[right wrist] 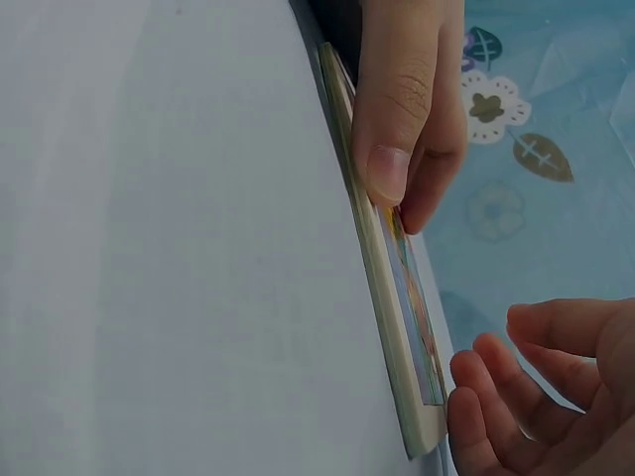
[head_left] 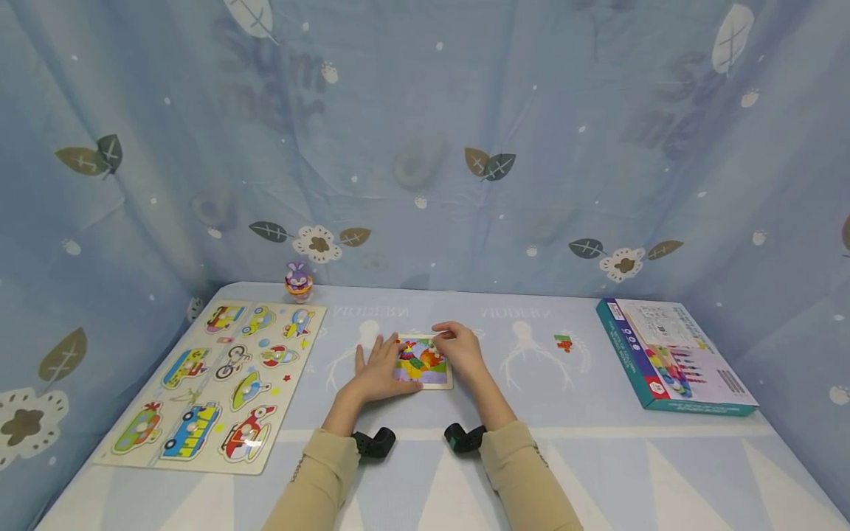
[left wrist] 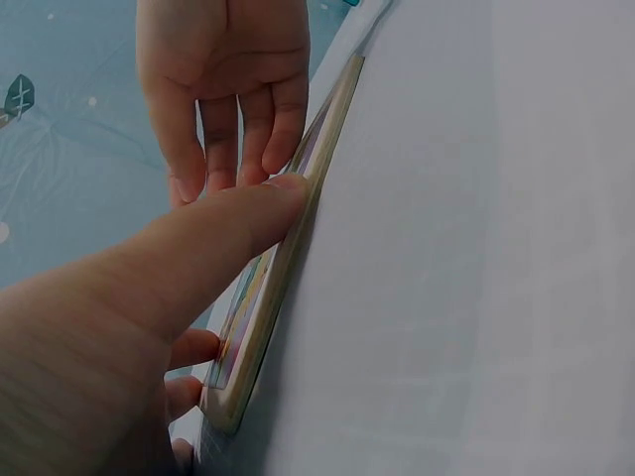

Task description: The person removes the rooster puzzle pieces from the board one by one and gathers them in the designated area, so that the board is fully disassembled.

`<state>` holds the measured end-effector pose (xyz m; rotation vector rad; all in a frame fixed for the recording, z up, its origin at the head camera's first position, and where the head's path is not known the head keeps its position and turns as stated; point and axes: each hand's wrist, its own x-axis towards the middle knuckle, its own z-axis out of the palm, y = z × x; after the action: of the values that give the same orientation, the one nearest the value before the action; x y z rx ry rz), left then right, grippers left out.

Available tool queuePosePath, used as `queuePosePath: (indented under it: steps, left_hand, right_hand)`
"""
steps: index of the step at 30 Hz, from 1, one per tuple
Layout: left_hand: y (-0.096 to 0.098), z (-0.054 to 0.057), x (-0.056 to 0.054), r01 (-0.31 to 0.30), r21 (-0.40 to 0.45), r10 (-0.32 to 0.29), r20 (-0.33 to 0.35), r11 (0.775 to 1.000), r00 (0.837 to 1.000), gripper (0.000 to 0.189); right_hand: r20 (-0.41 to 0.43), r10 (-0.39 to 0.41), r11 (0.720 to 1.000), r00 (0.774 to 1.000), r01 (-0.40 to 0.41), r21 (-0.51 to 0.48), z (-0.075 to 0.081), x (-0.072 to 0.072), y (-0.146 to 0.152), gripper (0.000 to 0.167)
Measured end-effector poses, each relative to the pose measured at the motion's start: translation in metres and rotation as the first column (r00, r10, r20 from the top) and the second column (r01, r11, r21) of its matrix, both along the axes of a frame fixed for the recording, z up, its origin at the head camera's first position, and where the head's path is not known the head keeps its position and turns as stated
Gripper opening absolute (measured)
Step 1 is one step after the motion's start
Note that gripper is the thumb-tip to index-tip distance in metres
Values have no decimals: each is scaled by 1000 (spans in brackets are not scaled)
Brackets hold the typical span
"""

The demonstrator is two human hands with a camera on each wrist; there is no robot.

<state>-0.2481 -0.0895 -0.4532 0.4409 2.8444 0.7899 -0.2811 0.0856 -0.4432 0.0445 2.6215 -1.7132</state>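
In the head view a small framed jigsaw puzzle (head_left: 436,386) with a bright cartoon picture lies on the table between both hands. My left hand (head_left: 380,375) rests at its left side, fingers spread and fairly straight, the thumb along the front edge. The left wrist view shows that thumb (left wrist: 238,218) lying across the wooden rim. My right hand (head_left: 460,352) reaches over the puzzle's upper right corner with loosely bent fingers. In the right wrist view its fingertips (right wrist: 466,397) come close to the board's end, and nothing shows between them.
A small red-and-green puzzle piece (head_left: 563,343) lies to the right. Farther right is a flat boxed set (head_left: 684,358). On the left lies a large vehicle puzzle board (head_left: 272,413), with a purple rabbit figure (head_left: 299,282) behind it. A blue curtain (head_left: 425,147) hangs at the back.
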Motion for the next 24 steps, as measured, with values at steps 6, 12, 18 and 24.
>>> queuePosePath:
  steps: [6, 12, 18, 24]
  left_hand:
    - [1, 1, 0, -1, 1, 1, -11, 1000, 1000, 86]
    - [0, -1, 0, 0, 5, 0, -22, 1000, 1000, 86]
    - [0, -2, 0, 6, 14, -6, -19, 1000, 1000, 86]
    - [0, -3, -1, 2, 11, -1, -20, 1000, 1000, 86]
  right_hand:
    - [-29, 35, 993, 999, -31, 116, 2, 1, -3, 21]
    - [-74, 87, 946, 994, -59, 319, 2, 2, -5, 16]
    - [-76, 117, 855, 990, -61, 515, 1, 3, -7, 18]
    - [-59, 102, 849, 993, -56, 526, -1, 1, -9, 18]
